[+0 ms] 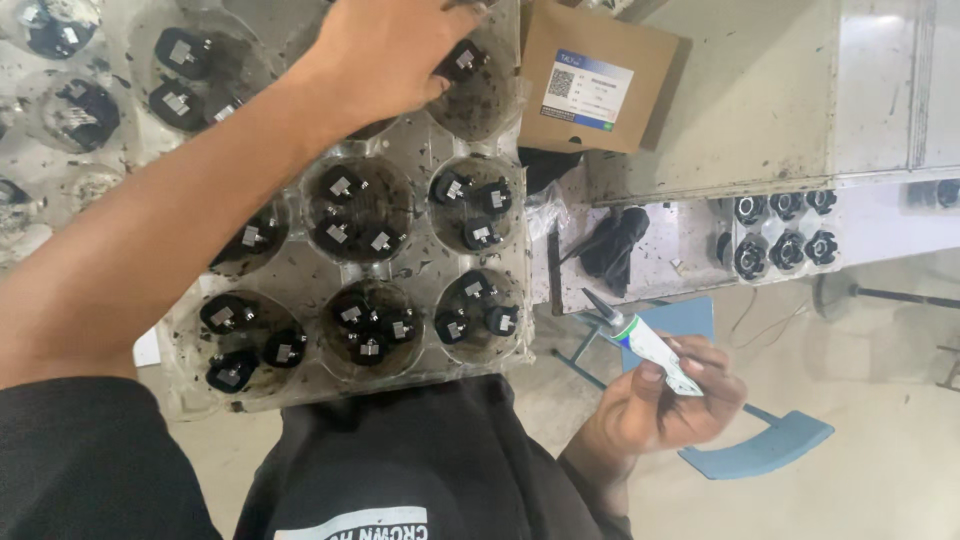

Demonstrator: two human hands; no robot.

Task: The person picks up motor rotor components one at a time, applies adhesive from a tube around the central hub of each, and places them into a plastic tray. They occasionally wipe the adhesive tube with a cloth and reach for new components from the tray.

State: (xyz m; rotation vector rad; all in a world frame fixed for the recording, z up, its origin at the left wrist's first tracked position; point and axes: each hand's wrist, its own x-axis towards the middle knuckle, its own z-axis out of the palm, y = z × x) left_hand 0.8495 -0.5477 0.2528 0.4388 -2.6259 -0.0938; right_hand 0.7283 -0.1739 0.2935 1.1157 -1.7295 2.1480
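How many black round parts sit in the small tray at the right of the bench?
6 black round parts: three in the upper row, three in the lower row of the small tray. None seem hidden.

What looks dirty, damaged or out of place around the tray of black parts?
The clear plastic tray is smeared with dark grime and specks, and similar flecks litter the bench. A black rag lies crumpled there. The black parts sit jumbled in their cups, not aligned.
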